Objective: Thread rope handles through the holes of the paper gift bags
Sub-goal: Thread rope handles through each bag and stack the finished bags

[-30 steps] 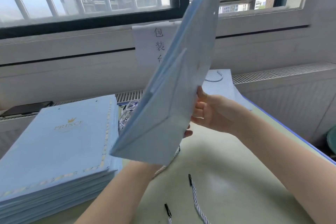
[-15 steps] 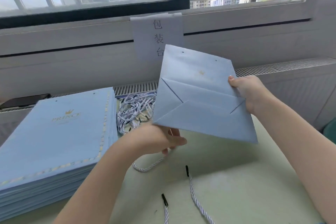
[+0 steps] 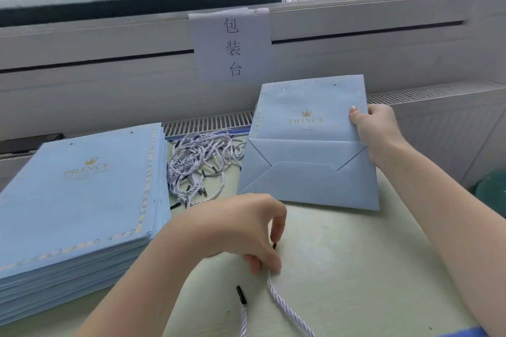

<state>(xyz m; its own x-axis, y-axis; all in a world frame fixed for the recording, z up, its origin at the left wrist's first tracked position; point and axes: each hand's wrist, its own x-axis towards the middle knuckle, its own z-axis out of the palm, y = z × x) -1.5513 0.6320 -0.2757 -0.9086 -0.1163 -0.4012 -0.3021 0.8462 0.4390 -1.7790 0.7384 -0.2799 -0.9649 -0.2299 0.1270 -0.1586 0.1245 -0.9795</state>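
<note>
**Both hands busy: one on the rope, one on the bag**

Pinched between the thumb and curled fingers of the left hand was the rope handle, held close to its black tip, which stuck out just above the fingertips. From that pinch the white-lilac rope ran down toward 5 o'clock across the pale green table. Its other black-tipped end lay near, at about 6 o'clock from the hand.

The right hand gripped the right edge of the folded blue gift bag, thumb on the printed front and the fingers behind it. The bag was held tilted up, its long axis running from 6 to 12 o'clock, the folded bottom flap toward the person and the two punched holes at the far top edge.

At 9 o'clock lay a stack of flat bags. Between the stack and the held bag was a loose pile of ropes.
</note>
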